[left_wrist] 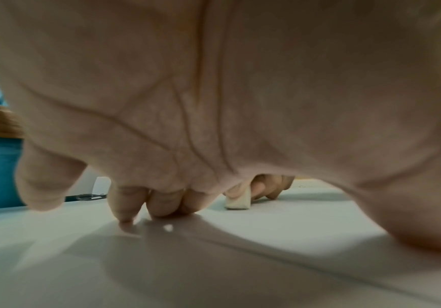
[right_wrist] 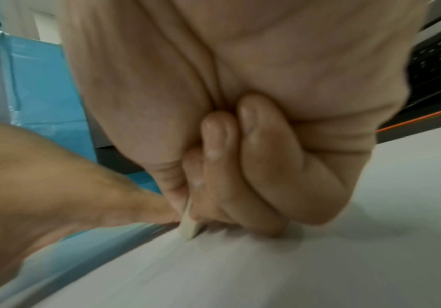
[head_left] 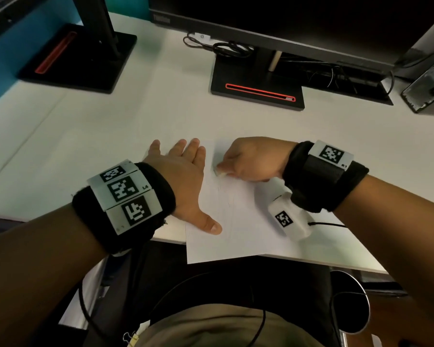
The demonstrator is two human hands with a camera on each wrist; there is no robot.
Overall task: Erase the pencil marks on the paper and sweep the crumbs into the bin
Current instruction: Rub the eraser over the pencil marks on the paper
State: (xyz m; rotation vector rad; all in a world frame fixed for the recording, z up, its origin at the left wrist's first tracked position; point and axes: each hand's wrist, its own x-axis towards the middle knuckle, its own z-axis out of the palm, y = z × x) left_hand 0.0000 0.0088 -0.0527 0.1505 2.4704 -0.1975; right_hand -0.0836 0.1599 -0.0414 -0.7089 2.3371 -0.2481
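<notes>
Under the head view: right hand pinches eraser on paper; erasing underway.
Left wrist: left hand flat, fingers splayed, pinning the sheet.
Right wrist: eraser at fingertips; next, probably more strokes over faint marks.

The paper lies on the tabletop, its near edge overhanging. On the paper, the left hand lies left of the eraser; the right hand is right of it. Behind the paper stands a monitor base
</notes>
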